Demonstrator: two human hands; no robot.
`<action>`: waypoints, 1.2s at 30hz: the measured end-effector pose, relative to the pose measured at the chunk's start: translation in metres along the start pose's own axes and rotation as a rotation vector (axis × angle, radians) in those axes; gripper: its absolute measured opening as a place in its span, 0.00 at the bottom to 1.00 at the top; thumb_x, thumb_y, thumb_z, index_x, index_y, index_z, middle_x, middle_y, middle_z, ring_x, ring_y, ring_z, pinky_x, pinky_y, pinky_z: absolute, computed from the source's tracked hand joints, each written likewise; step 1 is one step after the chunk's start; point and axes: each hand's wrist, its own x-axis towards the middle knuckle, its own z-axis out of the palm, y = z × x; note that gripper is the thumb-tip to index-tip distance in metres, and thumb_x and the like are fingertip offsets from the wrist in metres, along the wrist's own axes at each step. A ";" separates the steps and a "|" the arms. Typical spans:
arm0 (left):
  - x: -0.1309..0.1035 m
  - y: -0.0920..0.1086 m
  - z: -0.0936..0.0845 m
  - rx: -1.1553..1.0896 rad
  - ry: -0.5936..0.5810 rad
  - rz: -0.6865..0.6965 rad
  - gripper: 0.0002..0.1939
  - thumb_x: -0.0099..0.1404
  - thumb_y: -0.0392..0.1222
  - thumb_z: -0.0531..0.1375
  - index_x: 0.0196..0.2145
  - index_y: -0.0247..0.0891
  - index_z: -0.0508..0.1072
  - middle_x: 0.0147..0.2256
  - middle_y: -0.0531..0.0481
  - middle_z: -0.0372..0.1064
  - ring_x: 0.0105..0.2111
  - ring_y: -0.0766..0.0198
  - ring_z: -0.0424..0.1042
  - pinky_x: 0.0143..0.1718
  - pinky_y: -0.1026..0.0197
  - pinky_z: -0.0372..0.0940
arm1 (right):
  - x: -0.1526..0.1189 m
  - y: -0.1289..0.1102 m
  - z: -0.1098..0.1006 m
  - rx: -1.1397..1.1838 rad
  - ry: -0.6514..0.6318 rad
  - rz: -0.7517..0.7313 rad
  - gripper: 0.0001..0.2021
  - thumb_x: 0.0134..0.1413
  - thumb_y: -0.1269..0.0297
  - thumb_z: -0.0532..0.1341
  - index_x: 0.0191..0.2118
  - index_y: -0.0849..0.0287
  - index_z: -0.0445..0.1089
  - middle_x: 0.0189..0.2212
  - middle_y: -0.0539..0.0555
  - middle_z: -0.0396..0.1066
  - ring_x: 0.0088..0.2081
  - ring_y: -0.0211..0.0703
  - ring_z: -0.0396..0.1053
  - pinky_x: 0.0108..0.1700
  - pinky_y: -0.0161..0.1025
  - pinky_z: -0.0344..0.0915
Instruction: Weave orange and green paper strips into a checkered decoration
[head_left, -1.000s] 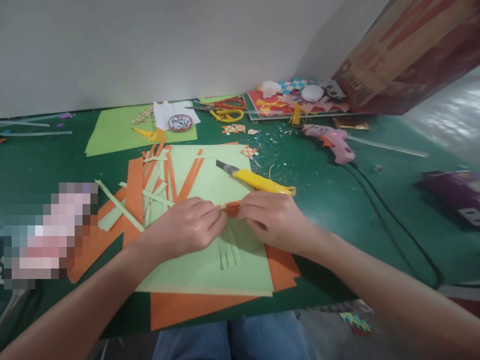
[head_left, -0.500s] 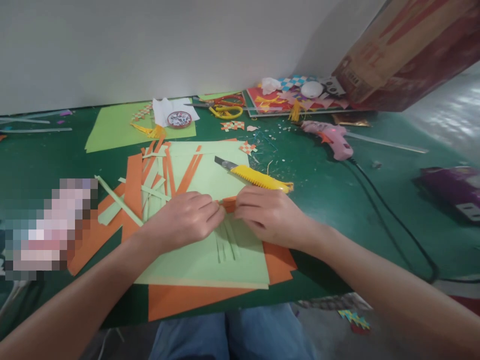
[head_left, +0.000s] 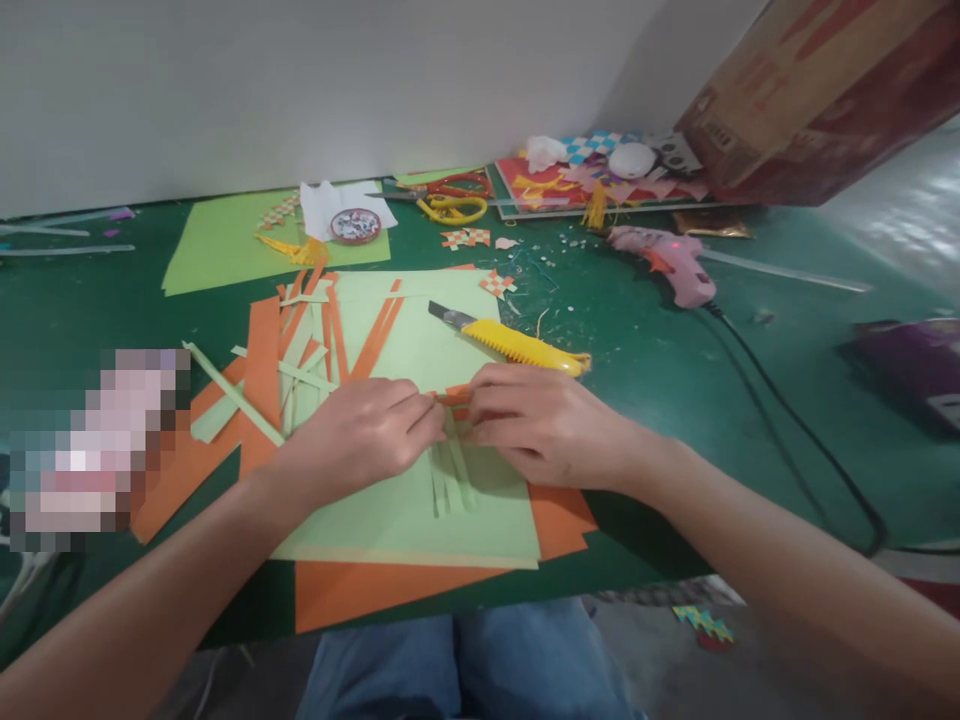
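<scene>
Side by side over a stack of light green paper point(head_left: 360, 530), both my hands have their fingers closed on narrow paper strips. My left hand point(head_left: 375, 425) pinches the left end of the strips, its fingertips partly hidden. Just to the right, my right hand point(head_left: 540, 425) grips the orange strips point(head_left: 456, 396). Light green strips point(head_left: 450, 480) hang down from between the hands, crossing the orange ones. A yellow utility knife point(head_left: 517, 345) with its blade out lies right behind my right hand. Loose green and orange strips point(head_left: 300, 375) are heaped beyond my left wrist.
A pink glue gun point(head_left: 675, 262) with a black cord rests at the right. Scissors with yellow handles point(head_left: 454, 208), a round dish point(head_left: 355, 226) and a small checkered woven piece point(head_left: 498, 284) lie behind the stack. A brown bag point(head_left: 817, 100) stands back right.
The view has shifted slightly. Both hands stay at the same spot, with the right fingers moved a little and slightly more of the orange strips showing between them.
</scene>
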 end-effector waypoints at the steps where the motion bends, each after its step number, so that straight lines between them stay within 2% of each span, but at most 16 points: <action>1: 0.000 0.000 0.000 -0.008 0.003 -0.003 0.12 0.69 0.35 0.51 0.29 0.33 0.69 0.24 0.49 0.69 0.24 0.64 0.67 0.23 0.60 0.57 | 0.000 0.000 0.000 0.001 0.000 0.000 0.16 0.55 0.78 0.49 0.27 0.60 0.72 0.24 0.53 0.69 0.34 0.40 0.63 0.34 0.38 0.64; 10: -0.001 -0.001 0.001 -0.045 0.007 -0.004 0.12 0.69 0.35 0.49 0.29 0.33 0.69 0.24 0.48 0.70 0.26 0.63 0.69 0.26 0.60 0.60 | -0.001 0.000 -0.001 0.013 0.024 0.017 0.15 0.54 0.78 0.50 0.31 0.61 0.73 0.24 0.53 0.70 0.32 0.39 0.64 0.33 0.38 0.64; 16: 0.000 -0.001 0.000 -0.039 0.016 -0.011 0.12 0.69 0.35 0.50 0.30 0.33 0.69 0.25 0.49 0.70 0.25 0.64 0.69 0.24 0.61 0.59 | 0.000 0.000 0.001 0.003 0.036 0.020 0.14 0.54 0.77 0.50 0.32 0.61 0.73 0.24 0.53 0.70 0.31 0.39 0.64 0.33 0.38 0.64; 22: 0.000 -0.001 0.000 -0.035 0.050 -0.058 0.11 0.69 0.37 0.50 0.32 0.33 0.69 0.23 0.50 0.69 0.23 0.65 0.68 0.21 0.61 0.57 | -0.001 0.000 0.001 0.016 0.068 0.020 0.15 0.52 0.78 0.50 0.38 0.61 0.72 0.30 0.55 0.73 0.32 0.40 0.66 0.35 0.40 0.66; 24: 0.000 -0.001 0.000 -0.018 0.053 -0.069 0.11 0.69 0.37 0.49 0.33 0.34 0.69 0.23 0.51 0.69 0.22 0.65 0.67 0.20 0.62 0.56 | -0.001 0.001 0.001 0.017 0.056 0.031 0.15 0.52 0.78 0.50 0.37 0.61 0.72 0.29 0.55 0.73 0.32 0.40 0.66 0.35 0.40 0.66; 29: 0.001 -0.002 -0.002 0.009 0.010 -0.030 0.14 0.68 0.29 0.46 0.33 0.34 0.70 0.24 0.50 0.70 0.24 0.66 0.68 0.23 0.63 0.59 | -0.002 0.001 0.001 0.053 0.057 0.073 0.14 0.51 0.78 0.50 0.35 0.61 0.72 0.29 0.55 0.73 0.33 0.40 0.67 0.34 0.39 0.66; 32: 0.003 -0.001 -0.002 0.012 0.002 -0.031 0.13 0.67 0.28 0.48 0.31 0.34 0.70 0.24 0.50 0.70 0.24 0.65 0.67 0.23 0.62 0.59 | -0.002 0.000 0.001 0.058 0.067 0.084 0.13 0.52 0.77 0.50 0.32 0.60 0.72 0.26 0.54 0.72 0.32 0.40 0.67 0.34 0.38 0.65; 36: 0.003 0.001 0.000 -0.001 0.053 -0.074 0.10 0.65 0.30 0.52 0.28 0.34 0.71 0.21 0.51 0.68 0.22 0.65 0.67 0.22 0.62 0.58 | 0.000 0.001 0.000 0.021 0.097 0.146 0.12 0.51 0.77 0.51 0.28 0.61 0.70 0.24 0.54 0.69 0.30 0.39 0.65 0.33 0.38 0.64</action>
